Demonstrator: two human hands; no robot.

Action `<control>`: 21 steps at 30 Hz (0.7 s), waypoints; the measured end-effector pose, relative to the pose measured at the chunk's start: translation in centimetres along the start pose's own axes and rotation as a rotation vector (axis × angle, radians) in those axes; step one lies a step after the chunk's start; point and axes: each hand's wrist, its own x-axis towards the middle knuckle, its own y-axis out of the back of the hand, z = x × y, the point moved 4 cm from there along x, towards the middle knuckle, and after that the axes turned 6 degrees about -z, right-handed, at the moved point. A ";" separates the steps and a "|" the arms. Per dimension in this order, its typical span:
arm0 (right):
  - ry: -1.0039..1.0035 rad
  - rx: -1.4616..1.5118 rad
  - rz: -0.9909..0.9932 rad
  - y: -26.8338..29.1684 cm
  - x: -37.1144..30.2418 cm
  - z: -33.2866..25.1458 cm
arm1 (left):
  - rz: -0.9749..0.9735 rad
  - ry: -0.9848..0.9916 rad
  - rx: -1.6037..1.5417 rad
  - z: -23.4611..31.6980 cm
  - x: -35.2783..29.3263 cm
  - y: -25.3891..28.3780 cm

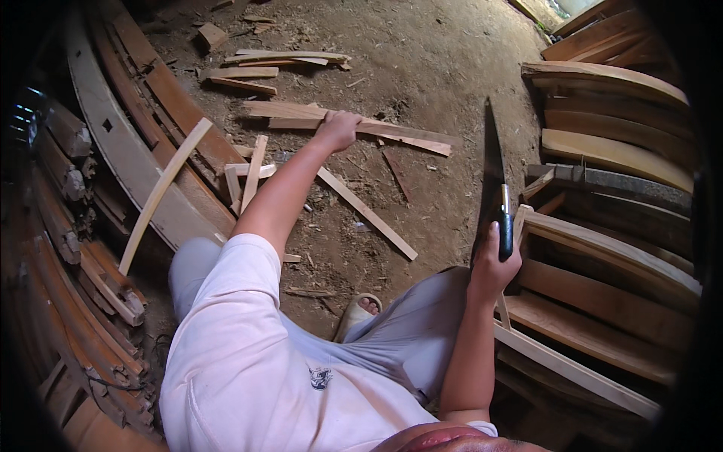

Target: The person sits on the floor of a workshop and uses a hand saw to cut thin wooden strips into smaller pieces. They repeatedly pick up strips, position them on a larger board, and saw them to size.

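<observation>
My left hand (339, 131) reaches forward with its fingers closed over wooden strips (407, 134) that lie side by side on the dirt floor. To the right, my right hand (493, 264) grips a handsaw (505, 218) by its dark handle. A light metal collar joins the handle to a dark, narrow blade that points up and away from me, apart from the strips. Just nearer than my left hand, a loose wooden strip (367, 214) lies slantwise on the ground.
Stacked boards (610, 158) line the right side, close to my right arm. Long planks (120, 151) run along the left, with a pale strip (166, 192) leaning across them. More offcuts (279, 59) lie farther ahead on the dirt floor (422, 60), among shavings.
</observation>
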 end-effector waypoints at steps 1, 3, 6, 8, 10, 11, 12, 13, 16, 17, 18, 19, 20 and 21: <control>0.024 -0.024 0.023 0.0 0.5 0.4 | 0.012 0.019 0.032 0.9 -0.2 1.5; 0.019 -0.006 0.053 0.0 1.4 0.8 | 0.031 0.051 0.094 3.8 -1.1 5.6; 0.079 -0.035 0.090 -1.0 2.9 0.9 | 0.021 -0.100 0.312 6.5 -4.4 12.0; 0.082 -0.050 0.060 -2.5 3.7 0.3 | 0.003 -0.227 0.413 7.1 -6.6 15.6; 0.049 0.006 -0.091 -4.2 3.9 -0.1 | 0.072 -0.403 0.424 8.5 -9.2 19.0; 0.038 0.032 -0.160 -5.1 4.1 -0.2 | 0.065 -0.471 0.457 9.2 -10.1 19.9; 0.024 0.150 -0.217 -6.0 4.0 -0.3 | 0.056 -0.541 0.490 9.9 -10.8 20.8; 0.012 0.121 -0.302 -7.1 3.9 -0.1 | 0.049 -0.613 0.530 10.9 -11.5 22.0; -0.013 0.137 -0.544 -9.2 2.6 -1.4 | -0.102 -0.683 0.661 14.4 -13.7 24.0; -0.026 0.215 -0.623 -10.3 1.0 -2.6 | -0.152 -0.690 0.705 15.6 -14.2 24.3; -0.060 0.243 -0.697 -11.1 0.0 -3.0 | -0.145 -0.716 0.683 16.3 -14.3 24.5; -0.101 0.274 -0.773 -11.9 -1.1 -3.1 | -0.147 -0.741 0.662 17.1 -14.5 24.6; -0.136 0.368 -0.830 -12.7 -1.9 -2.8 | -0.149 -0.768 0.640 18.0 -14.6 24.6; -0.172 0.462 -0.884 -13.2 -2.7 -2.7 | -0.184 -0.752 0.658 18.8 -14.5 24.5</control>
